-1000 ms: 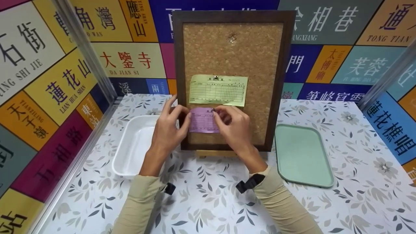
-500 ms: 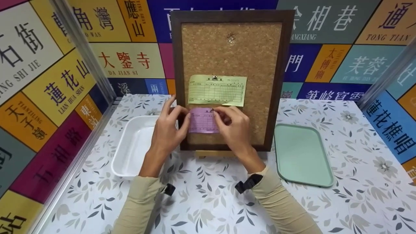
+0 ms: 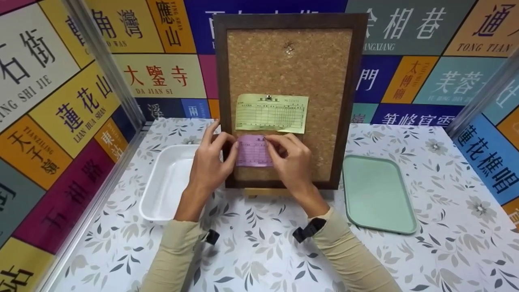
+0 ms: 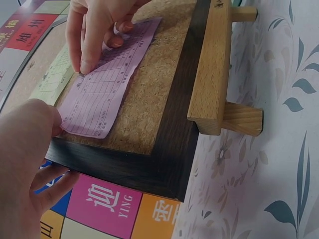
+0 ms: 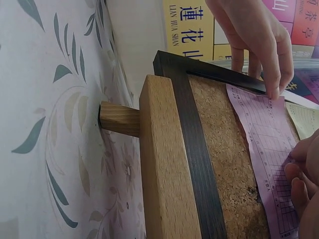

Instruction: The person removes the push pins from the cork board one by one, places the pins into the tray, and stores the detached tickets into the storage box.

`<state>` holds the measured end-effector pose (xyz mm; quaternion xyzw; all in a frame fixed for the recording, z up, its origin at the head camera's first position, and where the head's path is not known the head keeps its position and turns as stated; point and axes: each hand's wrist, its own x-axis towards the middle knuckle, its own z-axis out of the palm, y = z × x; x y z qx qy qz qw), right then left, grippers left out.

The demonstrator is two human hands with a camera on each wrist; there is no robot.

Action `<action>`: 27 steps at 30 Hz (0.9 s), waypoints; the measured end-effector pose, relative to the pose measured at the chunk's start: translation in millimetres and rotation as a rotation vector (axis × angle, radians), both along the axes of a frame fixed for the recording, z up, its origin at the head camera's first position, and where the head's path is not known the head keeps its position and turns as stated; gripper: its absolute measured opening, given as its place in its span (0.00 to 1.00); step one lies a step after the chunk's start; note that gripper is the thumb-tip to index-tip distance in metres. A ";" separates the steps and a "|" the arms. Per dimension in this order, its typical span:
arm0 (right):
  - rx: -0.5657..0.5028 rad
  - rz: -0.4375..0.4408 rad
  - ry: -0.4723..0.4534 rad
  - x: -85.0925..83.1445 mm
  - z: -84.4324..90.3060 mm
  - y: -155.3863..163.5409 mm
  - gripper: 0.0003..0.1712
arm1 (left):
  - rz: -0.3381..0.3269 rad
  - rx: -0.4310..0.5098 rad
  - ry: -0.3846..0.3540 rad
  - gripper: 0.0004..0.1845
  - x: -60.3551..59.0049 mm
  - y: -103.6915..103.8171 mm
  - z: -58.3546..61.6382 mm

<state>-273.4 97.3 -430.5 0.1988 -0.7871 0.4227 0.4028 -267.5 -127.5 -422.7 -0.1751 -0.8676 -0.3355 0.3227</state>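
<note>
Little has moved since the earlier frames: the right hand [image 3: 292, 160] has slid its fingertips slightly left along the top edge of the pink slip [image 3: 252, 150], now covering the small pin head that showed there before, so whether a pin sits under them cannot be told. The left hand [image 3: 209, 162] stays where it was.

The pink slip lies flat against the lower part of the cork board [image 3: 290, 69], just under the yellow form [image 3: 271, 113], which is pinned at its top edge. In the left wrist view the left hand's thumb presses the slip's left edge against the cork beside the dark frame, its other fingers spread behind the frame's side. The right hand's fingers are curled, their tips pressing the slip's upper right part; its right half is hidden behind that hand from the head camera.

The board leans on a wooden stand [image 4: 214, 64] on the flowered desk [image 3: 263, 251]. A white tray [image 3: 160, 194] sits to the left, partly hidden by the left arm, and a green tray [image 3: 377, 194] to the right.
</note>
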 end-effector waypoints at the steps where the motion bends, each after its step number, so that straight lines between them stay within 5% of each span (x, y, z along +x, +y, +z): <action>1: -0.002 0.000 0.001 0.0 0.1 0.1 0.06 | -0.001 0.000 0.004 0.08 0.0 0.0 0.1; 27: 0.008 0.002 -0.066 0.9 2.4 -4.7 0.04 | -0.007 0.005 0.015 0.09 -1.9 -0.9 -1.7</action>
